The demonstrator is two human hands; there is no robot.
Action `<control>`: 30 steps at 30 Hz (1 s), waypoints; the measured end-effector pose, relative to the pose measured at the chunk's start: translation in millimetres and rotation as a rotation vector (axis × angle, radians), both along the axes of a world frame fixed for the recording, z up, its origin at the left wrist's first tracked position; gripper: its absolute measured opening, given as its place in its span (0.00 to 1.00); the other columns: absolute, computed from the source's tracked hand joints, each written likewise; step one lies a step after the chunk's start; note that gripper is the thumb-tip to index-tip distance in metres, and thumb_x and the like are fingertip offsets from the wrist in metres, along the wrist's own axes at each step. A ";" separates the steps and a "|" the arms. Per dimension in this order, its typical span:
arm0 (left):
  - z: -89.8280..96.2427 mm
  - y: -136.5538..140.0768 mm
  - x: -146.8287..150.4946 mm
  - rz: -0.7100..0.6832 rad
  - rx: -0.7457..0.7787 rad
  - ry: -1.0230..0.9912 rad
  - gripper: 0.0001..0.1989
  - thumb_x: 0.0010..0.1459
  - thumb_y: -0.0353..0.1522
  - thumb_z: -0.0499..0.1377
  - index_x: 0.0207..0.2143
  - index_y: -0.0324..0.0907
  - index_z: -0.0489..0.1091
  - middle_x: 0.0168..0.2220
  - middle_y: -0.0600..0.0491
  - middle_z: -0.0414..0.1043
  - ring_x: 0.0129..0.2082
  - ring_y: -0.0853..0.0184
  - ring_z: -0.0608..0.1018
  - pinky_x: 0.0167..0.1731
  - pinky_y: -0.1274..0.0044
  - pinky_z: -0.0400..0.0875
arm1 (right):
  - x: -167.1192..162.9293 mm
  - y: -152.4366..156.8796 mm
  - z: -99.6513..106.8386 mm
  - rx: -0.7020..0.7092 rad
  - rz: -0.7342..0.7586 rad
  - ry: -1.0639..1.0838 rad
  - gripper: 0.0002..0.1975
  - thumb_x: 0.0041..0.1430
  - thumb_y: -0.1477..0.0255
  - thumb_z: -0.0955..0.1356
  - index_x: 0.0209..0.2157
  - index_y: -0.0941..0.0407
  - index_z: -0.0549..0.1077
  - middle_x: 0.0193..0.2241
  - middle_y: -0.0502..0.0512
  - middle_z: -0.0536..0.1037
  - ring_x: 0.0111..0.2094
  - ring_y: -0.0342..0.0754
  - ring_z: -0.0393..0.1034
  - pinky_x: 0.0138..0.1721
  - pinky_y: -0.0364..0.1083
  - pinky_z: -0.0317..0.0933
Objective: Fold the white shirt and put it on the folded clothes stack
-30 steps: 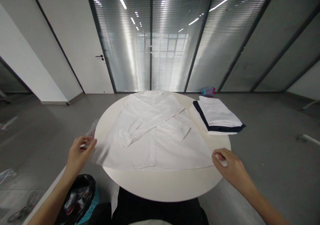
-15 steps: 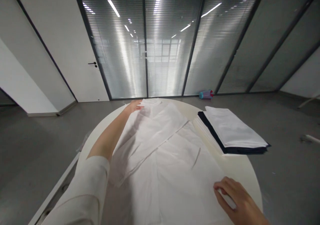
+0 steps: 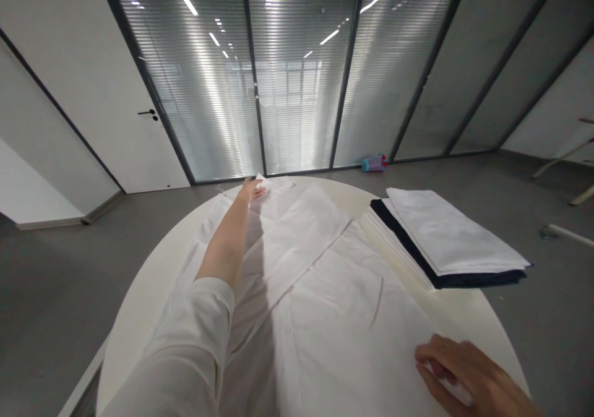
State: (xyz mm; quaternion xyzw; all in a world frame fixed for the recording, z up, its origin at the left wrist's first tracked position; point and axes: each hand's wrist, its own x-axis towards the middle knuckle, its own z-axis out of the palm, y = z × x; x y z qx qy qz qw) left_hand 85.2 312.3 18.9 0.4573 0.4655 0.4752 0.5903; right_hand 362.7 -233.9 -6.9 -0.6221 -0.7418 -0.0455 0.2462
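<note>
A white shirt (image 3: pixel 334 336) lies spread over the round table, its button strip running down the middle and one sleeve folded diagonally across the chest. At the far end, by the collar, my left hand (image 3: pixel 253 189) has its fingers closed on the shirt's white cloth, which stands up a little around them. My left forearm reaches over the shirt's left side. Low on the right, my right hand (image 3: pixel 464 374) is at the shirt's right edge, with thumb and index finger curled together; whether cloth is between them is hidden.
A stack of folded white and dark navy cloth (image 3: pixel 459 237) sits at the right rim of the white round table (image 3: pixel 139 305). Behind, a blue and pink object (image 3: pixel 374 163) lies on the floor by the glass partition. Pale furniture legs (image 3: pixel 566 234) stand farther right.
The shirt's left part now spreads farther left beneath my left arm. My left hand stays near the collar, its fingers more curled. My view has shifted slightly; my right hand remains by the right edge.
</note>
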 end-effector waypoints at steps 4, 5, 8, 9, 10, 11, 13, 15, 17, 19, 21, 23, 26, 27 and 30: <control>-4.0 -3.7 0.0 0.040 0.042 0.080 0.27 0.58 0.30 0.66 0.58 0.40 0.63 0.34 0.53 0.72 0.32 0.69 0.77 0.36 0.75 0.73 | -15.7 64.3 59.6 -0.085 -0.017 0.213 0.12 0.64 0.63 0.65 0.28 0.50 0.74 0.23 0.51 0.76 0.25 0.47 0.71 0.26 0.44 0.67; -5.4 -5.2 -0.2 0.037 0.066 0.099 0.22 0.59 0.31 0.65 0.55 0.38 0.66 0.35 0.52 0.72 0.32 0.70 0.77 0.35 0.75 0.73 | -19.6 90.0 73.2 -0.096 0.012 0.273 0.12 0.63 0.62 0.65 0.28 0.51 0.74 0.24 0.51 0.77 0.25 0.47 0.70 0.27 0.44 0.67; -12.0 -9.0 -2.1 0.020 0.143 0.168 0.13 0.65 0.35 0.61 0.48 0.36 0.70 0.38 0.51 0.73 0.34 0.69 0.77 0.34 0.75 0.75 | -33.4 183.3 102.0 -0.118 0.104 0.466 0.11 0.62 0.63 0.66 0.33 0.55 0.75 0.27 0.53 0.78 0.28 0.46 0.73 0.32 0.45 0.69; -14.9 -9.6 -3.4 0.011 0.167 0.197 0.12 0.66 0.36 0.60 0.47 0.36 0.70 0.40 0.50 0.73 0.35 0.69 0.77 0.34 0.74 0.75 | -38.9 216.4 106.6 -0.150 0.090 0.539 0.09 0.62 0.66 0.66 0.36 0.57 0.75 0.27 0.53 0.78 0.28 0.46 0.73 0.32 0.44 0.69; -17.9 -9.9 -5.2 -0.001 0.191 0.229 0.12 0.66 0.36 0.59 0.46 0.36 0.71 0.41 0.50 0.73 0.35 0.68 0.77 0.35 0.74 0.76 | -44.7 248.4 108.5 -0.201 0.030 0.599 0.09 0.62 0.69 0.65 0.41 0.58 0.74 0.29 0.53 0.79 0.28 0.45 0.74 0.31 0.43 0.69; -21.1 -9.9 -7.6 -0.014 0.215 0.264 0.12 0.66 0.37 0.59 0.46 0.36 0.71 0.41 0.50 0.74 0.36 0.68 0.77 0.35 0.73 0.76 | -50.8 278.5 107.8 -0.267 -0.040 0.630 0.13 0.64 0.72 0.64 0.48 0.59 0.72 0.32 0.55 0.80 0.29 0.44 0.75 0.31 0.42 0.69; -26.5 -9.5 -14.0 -0.047 0.272 0.340 0.12 0.66 0.36 0.60 0.44 0.36 0.71 0.40 0.51 0.74 0.35 0.68 0.77 0.35 0.73 0.76 | -63.2 329.1 100.1 -0.330 -0.145 0.613 0.20 0.67 0.73 0.62 0.59 0.58 0.65 0.39 0.57 0.81 0.34 0.43 0.77 0.35 0.42 0.70; -29.8 -9.3 -22.1 -0.087 0.343 0.422 0.09 0.63 0.34 0.62 0.40 0.36 0.73 0.36 0.52 0.75 0.33 0.69 0.77 0.34 0.75 0.75 | -74.7 365.0 86.9 -0.341 -0.198 0.552 0.27 0.66 0.73 0.62 0.65 0.57 0.58 0.47 0.62 0.79 0.40 0.47 0.78 0.40 0.45 0.71; -30.4 -9.7 -30.4 -0.135 0.423 0.508 0.05 0.55 0.29 0.66 0.34 0.36 0.75 0.32 0.53 0.76 0.32 0.68 0.77 0.34 0.76 0.73 | -84.3 388.1 71.9 -0.323 -0.233 0.463 0.32 0.63 0.75 0.65 0.68 0.55 0.56 0.58 0.66 0.71 0.51 0.54 0.74 0.49 0.51 0.69; -29.0 -10.5 -37.5 -0.179 0.503 0.602 0.04 0.47 0.25 0.66 0.29 0.37 0.77 0.31 0.52 0.77 0.33 0.66 0.78 0.37 0.76 0.72 | -91.7 402.4 57.4 -0.290 -0.242 0.374 0.36 0.60 0.79 0.66 0.68 0.51 0.56 0.68 0.64 0.57 0.62 0.60 0.62 0.59 0.56 0.60; -27.1 -12.2 -43.0 -0.201 0.571 0.708 0.07 0.45 0.24 0.63 0.28 0.40 0.79 0.33 0.52 0.80 0.38 0.64 0.79 0.42 0.76 0.72 | -96.8 411.7 44.2 -0.251 -0.222 0.169 0.35 0.61 0.79 0.64 0.68 0.48 0.57 0.72 0.57 0.47 0.67 0.62 0.50 0.63 0.59 0.51; -26.0 -16.2 -46.9 -0.192 0.617 0.826 0.10 0.46 0.25 0.60 0.29 0.43 0.80 0.38 0.52 0.80 0.43 0.62 0.79 0.48 0.74 0.71 | -99.8 417.7 32.5 -0.238 -0.195 -0.071 0.28 0.65 0.76 0.62 0.66 0.51 0.62 0.70 0.58 0.52 0.67 0.62 0.50 0.63 0.59 0.50; -25.8 -29.0 -48.3 -0.137 0.660 1.008 0.11 0.50 0.28 0.59 0.34 0.43 0.80 0.45 0.50 0.79 0.51 0.56 0.76 0.56 0.66 0.65 | -102.4 422.7 18.7 -0.267 -0.172 -0.227 0.21 0.68 0.68 0.59 0.57 0.57 0.72 0.60 0.65 0.70 0.61 0.62 0.61 0.60 0.59 0.55; -25.9 -34.8 -47.2 -0.118 0.680 1.061 0.11 0.52 0.30 0.59 0.36 0.42 0.80 0.48 0.48 0.78 0.55 0.54 0.73 0.60 0.63 0.61 | -103.7 424.1 15.4 -0.267 -0.169 -0.223 0.21 0.68 0.67 0.59 0.55 0.58 0.74 0.59 0.65 0.72 0.59 0.61 0.63 0.60 0.59 0.54; -27.3 -51.2 -39.9 -0.119 0.764 1.179 0.17 0.62 0.36 0.55 0.47 0.38 0.77 0.60 0.44 0.69 0.65 0.52 0.61 0.67 0.60 0.44 | -110.6 431.7 9.3 -0.210 -0.167 -0.237 0.23 0.69 0.67 0.56 0.59 0.59 0.70 0.66 0.64 0.63 0.66 0.60 0.54 0.65 0.59 0.46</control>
